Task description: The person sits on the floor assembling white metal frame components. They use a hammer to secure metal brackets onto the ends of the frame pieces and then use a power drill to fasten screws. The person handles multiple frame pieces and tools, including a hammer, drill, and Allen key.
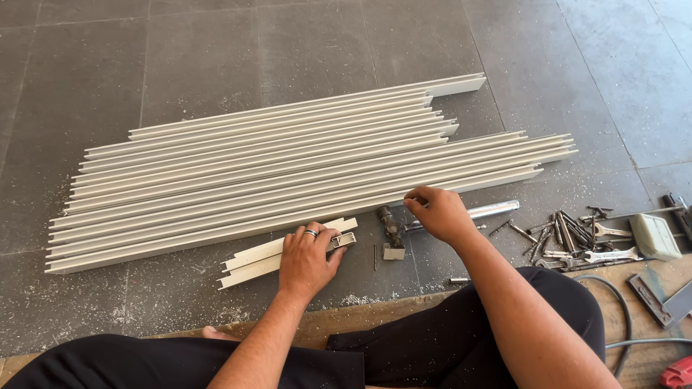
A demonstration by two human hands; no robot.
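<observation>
Head view: short profiles [267, 261], judged light and stiff, are pinned flat by the left hand [306, 261]; right hand [438, 212] fingertips are pinched together at the long strips [288, 173].

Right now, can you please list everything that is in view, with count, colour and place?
long profiles: many, off-white, side by side on the grey floor
short profiles: about two, off-white, under the left hand
hammer: one, metal, near the right hand
loose tools and bits: a pile, dark and silvery metal, far right
pale block: one, greenish-white, right of the pile
left hand: one, with ring, pressing on the short profiles
right hand: one, fingertips pinched at the nearest long profile
</observation>
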